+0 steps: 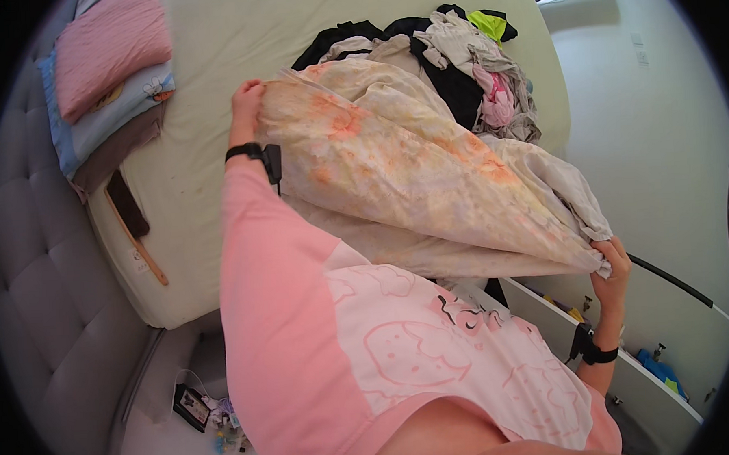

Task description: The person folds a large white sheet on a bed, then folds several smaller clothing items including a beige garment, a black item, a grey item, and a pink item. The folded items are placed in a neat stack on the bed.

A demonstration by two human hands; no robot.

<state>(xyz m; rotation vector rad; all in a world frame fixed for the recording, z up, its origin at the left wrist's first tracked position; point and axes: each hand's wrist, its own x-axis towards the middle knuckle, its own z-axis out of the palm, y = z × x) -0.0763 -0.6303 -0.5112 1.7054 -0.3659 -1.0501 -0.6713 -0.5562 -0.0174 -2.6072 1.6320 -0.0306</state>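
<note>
A large floral cloth (392,159), cream with orange blotches, is stretched between my hands above the bed. My left hand (249,101) grips its upper left corner, with the fingers curled over the edge. At the lower right, my right hand (611,265) has a bunched corner of the same cloth in its fist. Folds sag between the two hands, and the far part of the cloth lies against a heap of clothes (455,59). What is under the cloth is hidden.
The pale mattress (209,27) spans the far side. Stacked pillows (113,61) and a wooden-handled brush (133,219) are by the grey tufted headboard (29,242). Open white drawers (645,361) stand at the lower right. A picture frame (192,407) sits at the lower left.
</note>
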